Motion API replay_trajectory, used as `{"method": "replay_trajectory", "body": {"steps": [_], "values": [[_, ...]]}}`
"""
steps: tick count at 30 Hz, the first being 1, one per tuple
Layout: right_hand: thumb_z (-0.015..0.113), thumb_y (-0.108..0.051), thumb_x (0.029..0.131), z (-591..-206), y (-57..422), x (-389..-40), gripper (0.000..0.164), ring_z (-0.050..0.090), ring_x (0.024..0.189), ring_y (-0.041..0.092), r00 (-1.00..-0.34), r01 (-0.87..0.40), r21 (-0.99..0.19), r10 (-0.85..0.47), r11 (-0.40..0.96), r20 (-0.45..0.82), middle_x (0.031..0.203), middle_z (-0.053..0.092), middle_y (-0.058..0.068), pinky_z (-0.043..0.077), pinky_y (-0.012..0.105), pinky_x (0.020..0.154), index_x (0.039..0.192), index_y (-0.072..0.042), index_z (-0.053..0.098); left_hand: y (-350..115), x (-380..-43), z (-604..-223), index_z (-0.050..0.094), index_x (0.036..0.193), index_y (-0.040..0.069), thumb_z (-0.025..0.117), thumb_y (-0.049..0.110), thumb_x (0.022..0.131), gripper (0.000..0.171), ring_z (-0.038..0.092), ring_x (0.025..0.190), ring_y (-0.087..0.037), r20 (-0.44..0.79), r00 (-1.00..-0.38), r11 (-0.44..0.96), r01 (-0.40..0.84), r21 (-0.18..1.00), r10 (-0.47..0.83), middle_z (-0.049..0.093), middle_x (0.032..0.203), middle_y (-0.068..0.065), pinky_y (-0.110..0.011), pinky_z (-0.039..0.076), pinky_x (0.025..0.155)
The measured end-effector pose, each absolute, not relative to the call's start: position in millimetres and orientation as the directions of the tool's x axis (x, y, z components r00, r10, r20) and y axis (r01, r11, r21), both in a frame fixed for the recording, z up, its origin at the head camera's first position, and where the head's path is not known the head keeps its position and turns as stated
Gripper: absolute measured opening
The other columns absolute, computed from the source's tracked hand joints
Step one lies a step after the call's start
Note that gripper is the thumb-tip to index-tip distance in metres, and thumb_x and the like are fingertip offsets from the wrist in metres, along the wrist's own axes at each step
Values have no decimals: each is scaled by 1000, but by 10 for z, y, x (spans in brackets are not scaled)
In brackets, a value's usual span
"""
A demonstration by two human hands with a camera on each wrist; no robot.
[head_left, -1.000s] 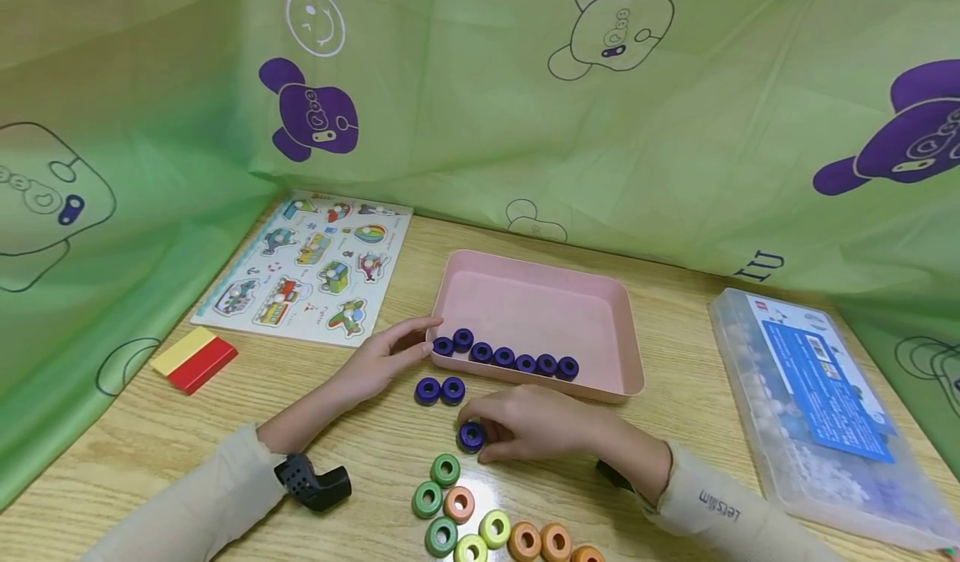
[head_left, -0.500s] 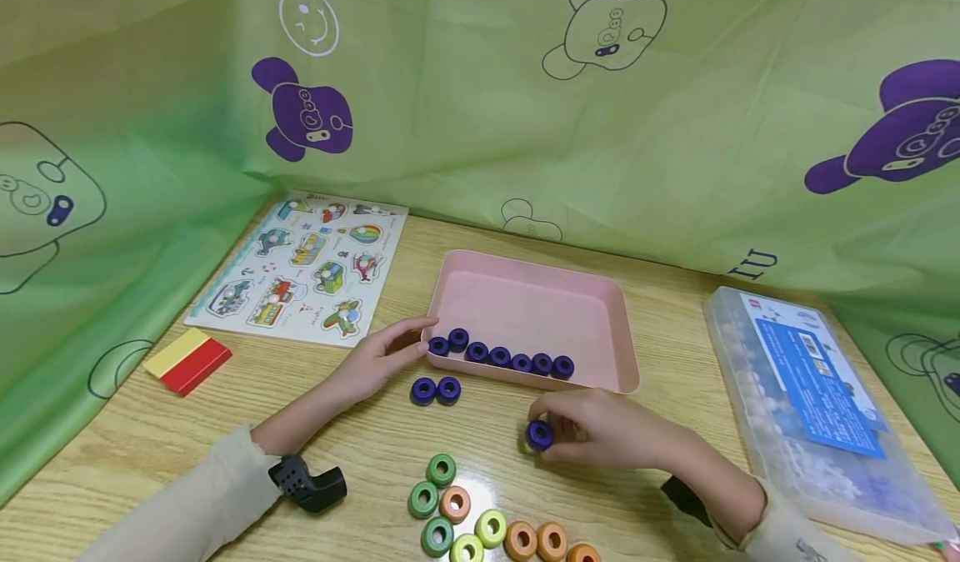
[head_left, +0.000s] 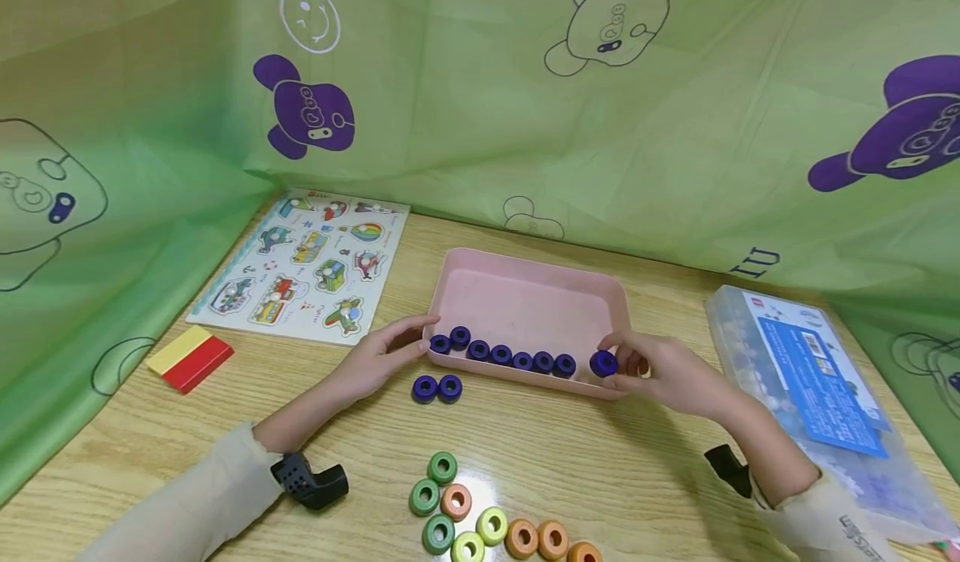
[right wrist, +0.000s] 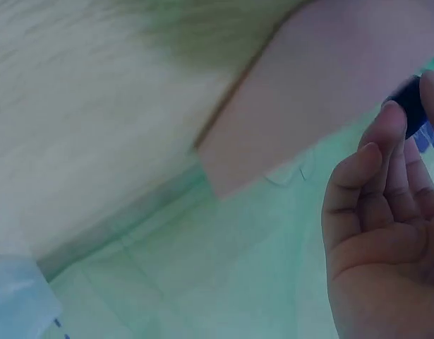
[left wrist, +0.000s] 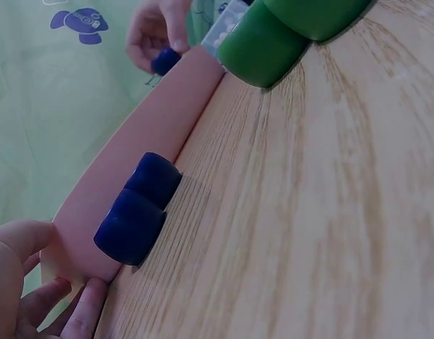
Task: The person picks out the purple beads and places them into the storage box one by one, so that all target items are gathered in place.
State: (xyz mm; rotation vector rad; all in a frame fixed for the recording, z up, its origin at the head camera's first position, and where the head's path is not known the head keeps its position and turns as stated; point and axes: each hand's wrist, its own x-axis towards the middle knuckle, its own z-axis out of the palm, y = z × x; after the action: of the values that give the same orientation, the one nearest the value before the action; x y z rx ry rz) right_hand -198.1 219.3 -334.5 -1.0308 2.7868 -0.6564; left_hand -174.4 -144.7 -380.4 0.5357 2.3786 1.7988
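Note:
In the head view, my right hand (head_left: pixel 667 372) pinches a dark purple bead (head_left: pixel 603 363) over the front right corner of a pink tray (head_left: pixel 536 274). The right wrist view shows this bead (right wrist: pixel 413 107) between fingertips and thumb. My left hand (head_left: pixel 384 362) holds the tray's front left corner, thumb and fingers on its walls. Several purple beads (head_left: pixel 501 354) stand in a row along the tray's inner front wall. Two more purple beads (head_left: pixel 437 388) sit side by side on the table before the tray; both also appear in the left wrist view (left wrist: pixel 140 208).
Green beads (head_left: pixel 424 496), yellow beads (head_left: pixel 492 525), orange beads (head_left: pixel 552 539) and a salmon bead (head_left: pixel 456 502) lie near the front. A picture puzzle board (head_left: pixel 300 270) and a red-yellow piece (head_left: pixel 191 358) are left. At right lies a clear plastic case (head_left: pixel 772 437). Green cloth (head_left: pixel 450 87) hangs behind.
My right hand has carried the purple bead from the table in front of the tray rightward, then up over the tray's front right corner. My left hand stays at the tray corner.

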Motion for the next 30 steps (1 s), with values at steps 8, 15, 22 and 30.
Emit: {"method": "replay_trajectory", "body": {"steps": [8, 15, 22, 30], "values": [[63, -15, 75, -3463, 2124, -2146, 30, 48, 60, 3, -711, -634, -393, -702, 666, -44, 69, 50, -12, 42, 21, 52, 103, -16, 50, -1444, -1776, -3877, 44, 123, 10, 47, 20, 87, 37, 40, 111, -23, 131, -933, 233, 217, 948, 336, 44, 123, -8, -39, 30, 90], [64, -5, 73, -3550, 2094, -2238, 30, 49, 61, 3, -654, -682, -374, -753, 629, -74, 69, 51, -10, 43, 20, 53, 100, -12, 52, -1440, -1749, -3812, 44, 122, 9, 48, 16, 87, 36, 39, 112, -24, 113, -937, 238, 198, 951, 329, 43, 123, -8, -38, 29, 90], [63, -3, 73, -3420, 2091, -2222, 35, 52, 65, 3, -640, -698, -380, -767, 607, -47, 74, 54, -9, 44, 22, 56, 105, -8, 50, -1429, -1747, -3786, 43, 123, 9, 47, 17, 87, 37, 38, 112, -24, 113, -935, 237, 200, 951, 336, 43, 123, -8, -39, 29, 91], [61, -15, 78, -3194, 1854, -2093, 31, 49, 65, 4, -633, -688, -471, -774, 553, 16, 74, 52, -11, 43, 22, 54, 107, -17, 50, -1435, -1744, -3794, 43, 123, 8, 47, 16, 87, 37, 39, 111, -24, 111, -934, 240, 199, 950, 338, 43, 123, -9, -39, 29, 90]]}}
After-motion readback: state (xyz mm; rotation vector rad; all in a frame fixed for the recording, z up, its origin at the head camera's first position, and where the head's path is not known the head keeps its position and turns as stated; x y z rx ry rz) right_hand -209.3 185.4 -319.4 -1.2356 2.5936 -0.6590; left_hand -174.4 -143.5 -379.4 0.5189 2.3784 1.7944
